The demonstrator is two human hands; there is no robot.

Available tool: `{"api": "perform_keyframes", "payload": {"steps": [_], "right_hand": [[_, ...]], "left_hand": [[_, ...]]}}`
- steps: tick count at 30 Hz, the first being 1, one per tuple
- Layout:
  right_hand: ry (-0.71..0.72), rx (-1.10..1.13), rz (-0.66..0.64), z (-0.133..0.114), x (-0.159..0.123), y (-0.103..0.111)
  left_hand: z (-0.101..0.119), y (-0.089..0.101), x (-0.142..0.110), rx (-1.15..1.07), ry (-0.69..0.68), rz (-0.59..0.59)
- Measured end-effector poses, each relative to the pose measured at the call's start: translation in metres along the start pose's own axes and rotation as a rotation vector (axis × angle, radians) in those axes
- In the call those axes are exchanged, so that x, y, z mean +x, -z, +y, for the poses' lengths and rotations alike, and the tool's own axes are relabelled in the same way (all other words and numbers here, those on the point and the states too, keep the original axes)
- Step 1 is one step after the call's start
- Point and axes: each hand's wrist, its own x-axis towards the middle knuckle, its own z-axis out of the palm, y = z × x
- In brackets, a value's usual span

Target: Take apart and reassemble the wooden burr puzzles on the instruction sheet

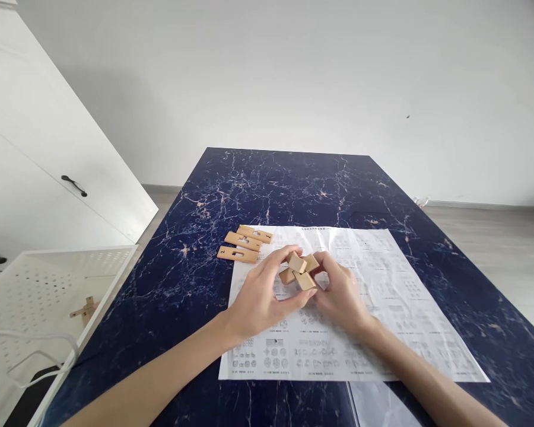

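Observation:
A wooden interlocking puzzle point(299, 270) made of several light blocks sits between my two hands, above the printed sheet. My left hand point(267, 293) curves round its left side, with the thumb under the near edge and fingers at the far side. My right hand point(338, 290) grips it from the right; some of its fingertips are hidden behind the blocks. To the left of my hands lie three flat wooden pieces with slots: a near piece point(248, 256), a middle piece point(242, 241) and a far piece point(262, 235). Numbers are marked on them.
The large printed sheet point(396, 308) with small diagrams lies creased on the dark blue marbled table point(276, 184). At the left stand a white perforated bin point(48, 261) with a wooden piece point(85, 309) inside, a white cable point(40, 336) and a white cabinet point(40, 130).

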Motion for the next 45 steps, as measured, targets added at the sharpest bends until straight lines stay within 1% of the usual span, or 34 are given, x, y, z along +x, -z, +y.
{"api": "perform_keyframes", "payload": {"steps": [2, 4, 6, 8, 9, 11, 18, 22, 24, 28, 31, 34, 41, 43, 45], "right_hand": [[-0.001, 0.131, -0.155, 0.001, 0.005, 0.009], [0.020, 0.206, -0.275, 0.002, 0.009, 0.017], [0.034, 0.213, -0.348, 0.004, 0.011, 0.023], [0.035, 0.201, -0.376, 0.006, 0.011, 0.025], [0.035, 0.196, -0.373, 0.008, 0.010, 0.025], [0.035, 0.184, -0.343, 0.011, 0.009, 0.022], [0.058, 0.113, -0.153, 0.012, 0.003, 0.014], [0.116, 0.097, -0.069, 0.011, 0.000, 0.010], [0.161, 0.074, -0.043, 0.013, -0.001, 0.010], [0.228, 0.018, -0.047, 0.017, -0.001, 0.012], [0.213, 0.004, -0.051, 0.018, -0.001, 0.012], [0.198, 0.011, -0.036, 0.018, -0.002, 0.011], [0.211, -0.012, 0.019, 0.020, -0.005, 0.008], [0.200, -0.008, 0.010, 0.020, -0.005, 0.009], [0.179, -0.007, -0.029, 0.020, -0.005, 0.010]], "left_hand": [[-0.002, 0.005, 0.001, -0.005, -0.031, -0.031], [-0.005, 0.011, 0.002, -0.016, -0.053, -0.067], [-0.006, 0.018, 0.004, -0.037, -0.067, -0.126], [-0.006, 0.022, 0.005, -0.051, -0.066, -0.196], [-0.006, 0.023, 0.006, -0.052, -0.064, -0.215], [-0.006, 0.023, 0.006, -0.054, -0.067, -0.215], [-0.004, 0.016, 0.004, -0.040, -0.103, -0.106], [-0.004, 0.014, 0.002, -0.016, -0.110, -0.066], [-0.005, 0.014, 0.001, 0.014, -0.143, -0.056], [-0.008, 0.014, -0.001, 0.116, -0.298, -0.097], [-0.009, 0.015, -0.002, 0.171, -0.364, -0.112], [-0.009, 0.015, -0.003, 0.178, -0.361, -0.102], [-0.007, 0.014, -0.003, 0.161, -0.348, -0.094], [-0.008, 0.014, -0.003, 0.164, -0.353, -0.084], [-0.009, 0.013, -0.004, 0.160, -0.343, -0.078]]}}
